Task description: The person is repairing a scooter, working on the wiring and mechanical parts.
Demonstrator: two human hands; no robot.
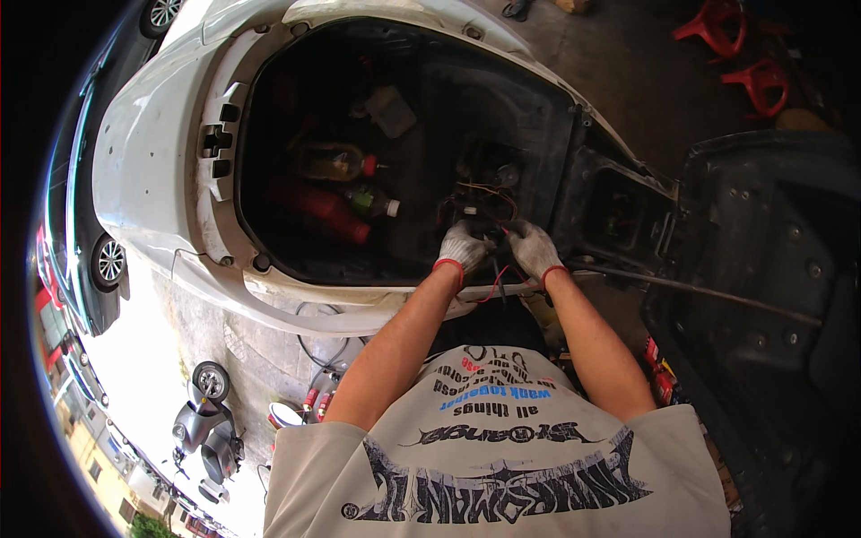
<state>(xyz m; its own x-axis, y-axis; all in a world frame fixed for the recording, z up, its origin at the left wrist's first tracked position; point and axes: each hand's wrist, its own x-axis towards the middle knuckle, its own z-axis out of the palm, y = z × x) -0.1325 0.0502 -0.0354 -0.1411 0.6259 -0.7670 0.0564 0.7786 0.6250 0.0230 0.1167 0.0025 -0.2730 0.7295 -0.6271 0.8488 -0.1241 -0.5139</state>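
Note:
Both my hands wear pale knit gloves with red cuffs, at the near edge of an open black storage compartment (413, 99) in a white scooter (152, 161). My left hand (465, 247) is closed around something dark and small, too hidden to name, among the wires. Just to its right, my right hand (532, 249) pinches thin wiring with a red part at the fingertips. Yellow and red wires (484, 188) run from an opening in the compartment floor. Left of them lie an amber bottle (327, 161), a green-labelled bottle (368, 201) and a long red container (327, 215).
The raised seat (771, 332) hangs at the right with a thin rod (717, 300) across it. Red plastic chairs (726, 36) stand at the upper right. A dark car (81, 269) and a parked scooter (206, 430) are at the left. Hoses (323, 354) lie on the ground below.

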